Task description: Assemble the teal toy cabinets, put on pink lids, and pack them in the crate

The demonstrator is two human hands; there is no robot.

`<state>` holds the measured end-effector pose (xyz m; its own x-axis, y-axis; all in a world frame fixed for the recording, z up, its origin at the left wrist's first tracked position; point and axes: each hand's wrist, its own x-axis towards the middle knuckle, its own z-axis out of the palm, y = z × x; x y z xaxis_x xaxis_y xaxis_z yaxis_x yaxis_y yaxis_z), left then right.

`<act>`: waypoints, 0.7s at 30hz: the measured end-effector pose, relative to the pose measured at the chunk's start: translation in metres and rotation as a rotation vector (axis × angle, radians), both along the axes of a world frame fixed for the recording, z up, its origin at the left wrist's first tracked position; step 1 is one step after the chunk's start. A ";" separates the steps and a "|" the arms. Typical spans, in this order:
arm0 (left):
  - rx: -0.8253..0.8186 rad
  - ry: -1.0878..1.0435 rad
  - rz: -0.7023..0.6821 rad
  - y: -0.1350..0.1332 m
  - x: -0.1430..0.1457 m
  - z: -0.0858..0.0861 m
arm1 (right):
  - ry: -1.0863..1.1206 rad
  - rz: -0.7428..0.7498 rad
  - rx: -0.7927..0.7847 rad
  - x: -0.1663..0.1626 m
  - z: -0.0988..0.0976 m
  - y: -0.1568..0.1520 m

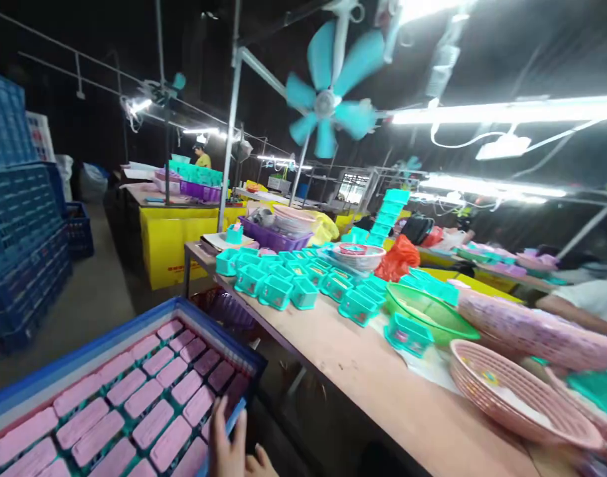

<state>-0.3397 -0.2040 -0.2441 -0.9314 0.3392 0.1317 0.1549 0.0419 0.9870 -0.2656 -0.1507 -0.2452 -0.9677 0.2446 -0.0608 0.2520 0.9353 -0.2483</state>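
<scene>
My left hand (232,445) shows at the bottom edge, fingers together and laid over the near right corner of a blue crate (134,323), thumb to the right. The crate holds several rows of teal boxes with pink lids (134,397), packed tight. My right hand is out of view. A long wooden table (363,377) runs to the right of the crate.
Small teal baskets (303,281), a green bowl basket (423,311) and pink oval baskets (512,397) lie on the table. Blue crates (20,225) are stacked at left, yellow bins (169,242) behind. A co-worker's arm (582,308) is at right; a fan (328,99) hangs overhead.
</scene>
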 end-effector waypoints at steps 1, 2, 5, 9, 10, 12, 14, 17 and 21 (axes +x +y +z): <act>0.010 0.018 -0.045 0.019 0.020 0.006 | 0.023 -0.018 -0.022 0.026 0.012 0.014; 0.017 0.039 -0.099 0.040 0.042 0.013 | 0.046 -0.039 -0.041 0.054 0.025 0.028; 0.034 0.109 -0.261 0.098 0.110 0.043 | 0.121 -0.104 -0.092 0.141 0.061 0.065; 0.079 0.223 -0.454 0.150 0.192 0.086 | 0.282 -0.290 -0.188 0.231 0.099 0.094; 0.085 0.243 -0.489 0.158 0.207 0.095 | 0.321 -0.338 -0.204 0.246 0.105 0.098; 0.088 0.272 -0.539 0.173 0.226 0.109 | 0.396 -0.387 -0.224 0.266 0.113 0.106; 0.082 0.289 -0.555 0.187 0.229 0.117 | 0.483 -0.401 -0.236 0.276 0.118 0.113; 0.056 0.290 -0.523 0.213 0.213 0.124 | 0.546 -0.406 -0.252 0.278 0.128 0.125; -0.001 0.218 -0.472 0.256 0.184 0.133 | 0.297 -0.379 -0.224 0.264 0.150 0.152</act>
<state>-0.1562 0.0520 -0.1107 -0.6279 0.7160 0.3050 0.3589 -0.0814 0.9298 -0.0013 0.0012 -0.0952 -0.7976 0.5927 0.1119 0.4503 0.7085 -0.5434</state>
